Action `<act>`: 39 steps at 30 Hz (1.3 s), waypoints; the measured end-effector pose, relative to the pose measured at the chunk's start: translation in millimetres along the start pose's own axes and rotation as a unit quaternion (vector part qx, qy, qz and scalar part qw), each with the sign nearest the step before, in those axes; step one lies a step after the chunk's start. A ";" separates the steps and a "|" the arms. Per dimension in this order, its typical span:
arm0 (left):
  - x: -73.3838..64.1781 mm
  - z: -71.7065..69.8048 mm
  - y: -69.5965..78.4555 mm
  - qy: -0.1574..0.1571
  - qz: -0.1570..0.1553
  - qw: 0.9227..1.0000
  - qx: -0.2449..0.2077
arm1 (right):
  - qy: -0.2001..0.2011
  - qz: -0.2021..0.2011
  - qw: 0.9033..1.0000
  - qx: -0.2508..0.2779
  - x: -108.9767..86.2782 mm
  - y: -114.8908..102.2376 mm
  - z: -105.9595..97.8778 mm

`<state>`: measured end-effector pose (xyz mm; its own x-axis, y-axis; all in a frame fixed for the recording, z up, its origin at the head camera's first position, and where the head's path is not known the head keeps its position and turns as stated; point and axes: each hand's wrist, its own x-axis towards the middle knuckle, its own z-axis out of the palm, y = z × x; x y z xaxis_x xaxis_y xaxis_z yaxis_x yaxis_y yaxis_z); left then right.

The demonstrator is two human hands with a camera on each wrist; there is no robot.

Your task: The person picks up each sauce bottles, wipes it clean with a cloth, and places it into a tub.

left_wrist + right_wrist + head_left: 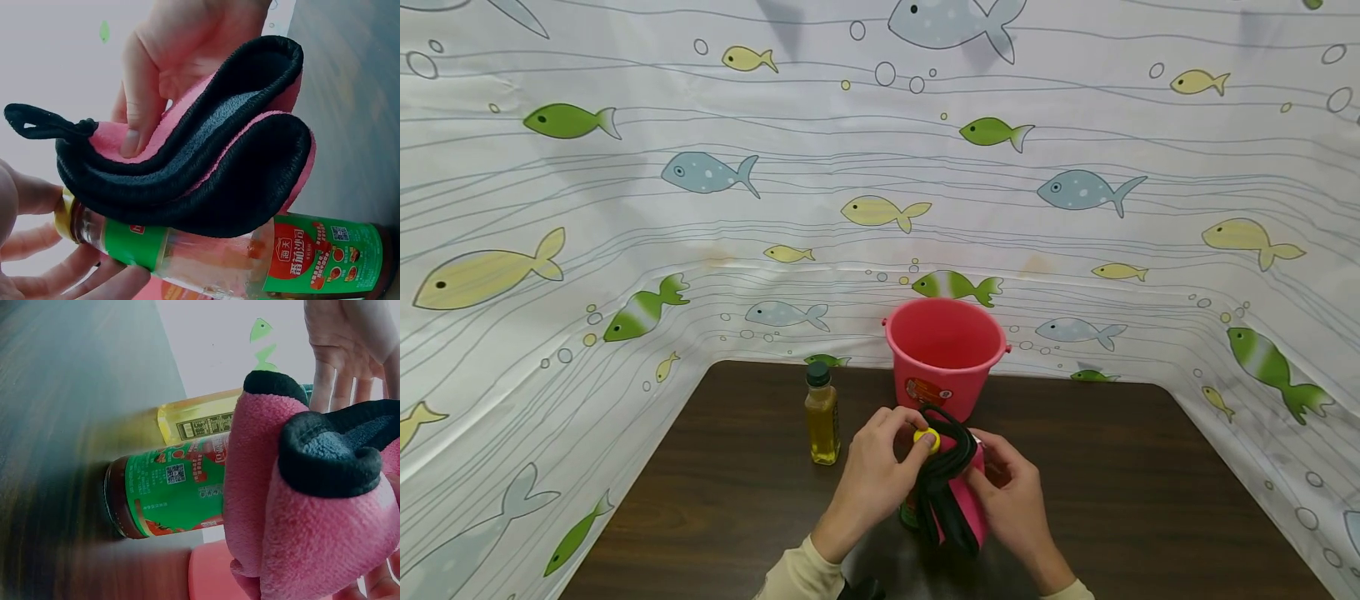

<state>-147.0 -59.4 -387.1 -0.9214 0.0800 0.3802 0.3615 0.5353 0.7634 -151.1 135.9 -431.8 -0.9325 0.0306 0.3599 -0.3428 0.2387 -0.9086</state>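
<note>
A glass ketchup bottle (331,256) with a green label and yellow cap (927,440) stands on the table. My left hand (876,462) pinches it at the cap with thumb and fingers. A folded pink cloth (331,537) with black edging, a grey inner side and a small black loop lies against the bottle's side. My right hand (1015,496) grips this cloth, its thumb pressing on the pink face in the left wrist view. In the head view the cloth hides most of the bottle, leaving the cap and a bit of the green base visible.
A small oil bottle (823,423) with a dark green cap stands to the left. Behind the hands is a pink bucket (910,371). The dark wooden table (700,500) is bordered by a white fish-print curtain (820,150).
</note>
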 end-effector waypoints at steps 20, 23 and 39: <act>-0.3 -2.5 -0.6 -0.013 0.002 1.000 -0.028 | -0.103 -0.005 0.991 -0.080 -2.9 1.8 11.8; -0.4 -2.8 -0.7 -0.014 0.001 0.999 -0.031 | -0.120 0.013 0.989 -0.085 -3.3 6.4 11.3; -1.0 -2.4 -0.9 -0.024 0.000 0.999 -0.030 | -0.232 0.072 0.963 -0.117 -7.3 36.7 0.2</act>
<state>-146.0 -62.0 -386.9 -0.9266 0.1212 0.3560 0.3683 0.4839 0.7939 -157.0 144.2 -467.8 -0.9375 -0.3440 0.0514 -0.2222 0.4786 -0.8494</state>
